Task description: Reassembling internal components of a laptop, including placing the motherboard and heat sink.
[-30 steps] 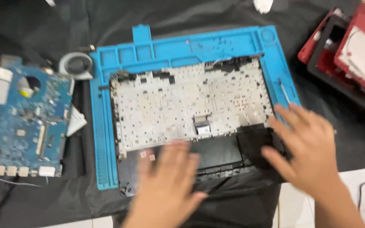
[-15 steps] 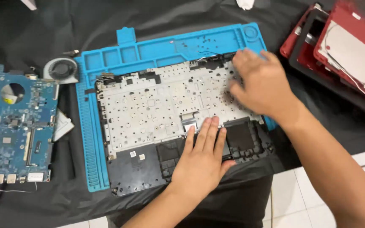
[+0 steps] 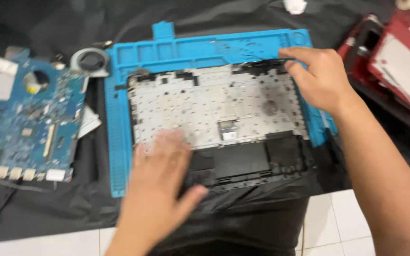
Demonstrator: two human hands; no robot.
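Observation:
A laptop's top case (image 3: pixel 224 128) lies upside down on a blue work mat (image 3: pixel 191 50), its silver keyboard backplate facing up and black palm rest toward me. My left hand (image 3: pixel 160 180) lies flat and blurred on the case's near left corner, fingers spread. My right hand (image 3: pixel 321 78) reaches to the far right corner, fingertips pinching the black back edge of the case.
A blue circuit board (image 3: pixel 36 125) lies left on the black cloth, with a round fan (image 3: pixel 90 61) behind it. Red and black laptop shells (image 3: pixel 395 66) sit at the right. White floor tiles (image 3: pixel 333 223) show in front.
My left hand slid leftward along the case's near edge. My right hand moved from the backplate's right part up to the far right corner. The camera came closer.

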